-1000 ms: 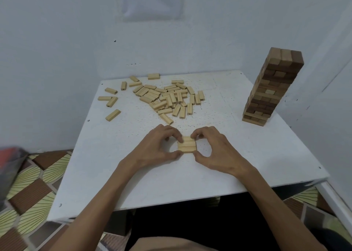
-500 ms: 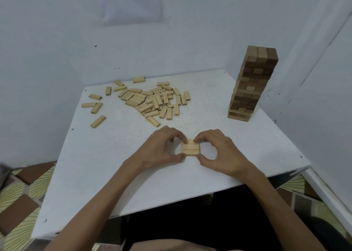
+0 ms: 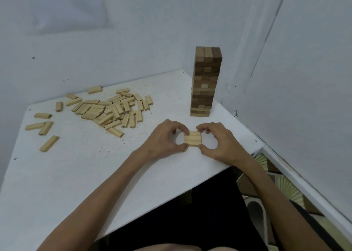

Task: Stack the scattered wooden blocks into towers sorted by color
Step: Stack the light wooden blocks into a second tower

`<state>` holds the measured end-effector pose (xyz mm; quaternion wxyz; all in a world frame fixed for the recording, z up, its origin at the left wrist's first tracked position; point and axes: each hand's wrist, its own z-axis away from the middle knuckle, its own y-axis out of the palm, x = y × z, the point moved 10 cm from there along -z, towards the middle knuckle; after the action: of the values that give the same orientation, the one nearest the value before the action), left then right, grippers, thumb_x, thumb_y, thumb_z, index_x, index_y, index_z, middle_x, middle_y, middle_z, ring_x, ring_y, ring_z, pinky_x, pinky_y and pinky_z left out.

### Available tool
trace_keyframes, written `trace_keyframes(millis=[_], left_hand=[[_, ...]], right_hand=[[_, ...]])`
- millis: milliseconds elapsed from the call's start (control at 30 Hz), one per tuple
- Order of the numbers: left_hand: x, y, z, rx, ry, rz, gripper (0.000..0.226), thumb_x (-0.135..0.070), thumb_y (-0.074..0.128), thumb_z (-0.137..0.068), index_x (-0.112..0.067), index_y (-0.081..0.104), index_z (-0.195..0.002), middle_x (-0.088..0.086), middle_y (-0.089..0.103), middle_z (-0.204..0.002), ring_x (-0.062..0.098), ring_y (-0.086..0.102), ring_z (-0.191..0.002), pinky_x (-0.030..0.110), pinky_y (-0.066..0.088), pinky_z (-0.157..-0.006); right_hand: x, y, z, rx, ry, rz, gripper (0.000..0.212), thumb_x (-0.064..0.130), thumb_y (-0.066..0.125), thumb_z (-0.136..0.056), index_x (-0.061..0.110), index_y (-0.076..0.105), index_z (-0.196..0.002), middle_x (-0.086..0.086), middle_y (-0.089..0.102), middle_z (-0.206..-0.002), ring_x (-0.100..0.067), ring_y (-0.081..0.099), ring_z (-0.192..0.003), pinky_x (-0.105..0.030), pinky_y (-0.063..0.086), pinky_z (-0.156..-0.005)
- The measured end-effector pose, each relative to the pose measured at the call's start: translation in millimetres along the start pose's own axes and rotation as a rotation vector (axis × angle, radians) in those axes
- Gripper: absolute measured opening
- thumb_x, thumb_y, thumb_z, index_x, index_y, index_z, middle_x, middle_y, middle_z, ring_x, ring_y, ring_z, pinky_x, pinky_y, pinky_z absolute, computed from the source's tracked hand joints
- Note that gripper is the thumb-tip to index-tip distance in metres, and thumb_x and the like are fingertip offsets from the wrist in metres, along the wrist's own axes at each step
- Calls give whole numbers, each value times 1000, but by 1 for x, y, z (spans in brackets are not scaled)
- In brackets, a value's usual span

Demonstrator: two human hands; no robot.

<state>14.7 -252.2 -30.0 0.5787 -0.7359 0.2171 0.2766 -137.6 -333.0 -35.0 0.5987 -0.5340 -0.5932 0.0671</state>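
Observation:
Three light wooden blocks lie side by side as one flat layer (image 3: 192,138) on the white table (image 3: 80,167). My left hand (image 3: 163,140) pinches the layer's left end between thumb and fingers. My right hand (image 3: 215,142) pinches its right end the same way. A pile of several light blocks (image 3: 112,109) lies scattered at the back left of the table. A tall tower of mostly dark brown blocks (image 3: 206,81) stands at the back right, near the wall corner.
A few stray light blocks (image 3: 44,128) lie at the table's far left. Walls close in behind and to the right of the table. The table's right corner is just right of my right hand; patterned floor (image 3: 266,165) shows beyond it.
Both hands stay on the three-block layer. The camera has turned left and down, so the tower and the pile have shifted in the view.

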Motion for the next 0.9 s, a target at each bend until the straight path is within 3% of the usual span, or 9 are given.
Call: trace_keyframes(millis=[233,400,533,700,900], left_hand=[[-17,15,-25,83,8,-27,48,-33,86,-78,-36,64,-122,-29,52,-104,3,49,-104,26,45,-90],[-16,21,-32,141,21,-23,59,-36,85,-79,-35,58,-132,-18,56,-124,3,49,-110,27,44,-95],[-16,21,-36,162,66,-56,72,-39,86,-79,-28,53,-142,-10,51,-130,10,44,-117,25,39,-96],[-12,29,-41,277,4,-117,80,-48,82,-81,-26,45,-149,-9,57,-100,10,55,-91,27,45,-80],[-18,33,-49,341,13,-136,66,-34,81,-83,-21,53,-141,-11,62,-96,2,54,-79,18,39,-70]], right_hand=[[-14,-19,5,-42,38,59,62,23,83,-79,22,59,-136,14,63,-119,-3,51,-106,-4,36,-86],[-15,-23,3,-10,60,101,68,30,83,-81,24,53,-142,11,54,-123,1,50,-108,-7,37,-87],[-19,-26,3,-13,111,143,70,35,84,-80,21,54,-141,9,51,-105,7,46,-100,-8,34,-86],[-28,-21,-3,121,225,97,66,37,82,-82,21,55,-141,9,60,-89,-6,52,-81,-18,40,-75],[-29,-19,-10,190,245,113,59,34,81,-82,20,60,-135,11,63,-85,-6,52,-79,-21,42,-73]])
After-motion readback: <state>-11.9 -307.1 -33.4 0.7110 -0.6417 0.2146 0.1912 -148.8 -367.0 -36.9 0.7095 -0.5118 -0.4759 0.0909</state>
